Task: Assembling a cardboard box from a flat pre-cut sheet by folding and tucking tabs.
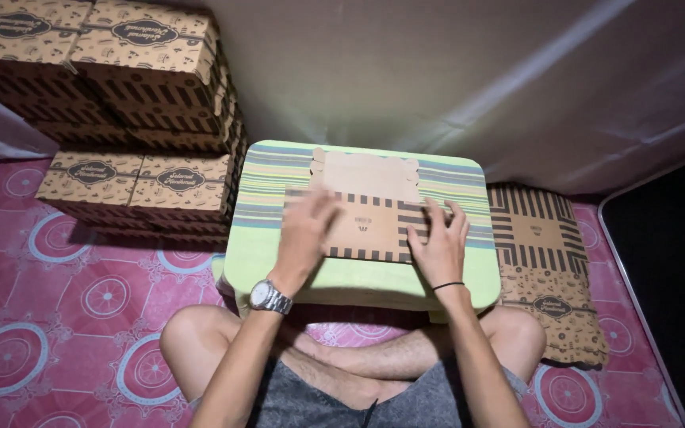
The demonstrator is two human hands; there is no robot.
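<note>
A flat brown cardboard box blank [368, 208] with dark stripes lies on a small green striped lap table [259, 238] in front of me. My left hand [304, 231], with a metal wristwatch, hovers blurred over the blank's left edge, fingers spread. My right hand [438, 242], a thin black band on its wrist, presses flat on the blank's right side, fingers apart. My crossed bare legs and grey shorts show below the table.
Stacks of folded brown printed boxes [140, 119] stand at the left on the pink patterned mat [57, 309]. A pile of unfolded striped box blanks [545, 261] lies to the right of the table. A pale curtain hangs behind.
</note>
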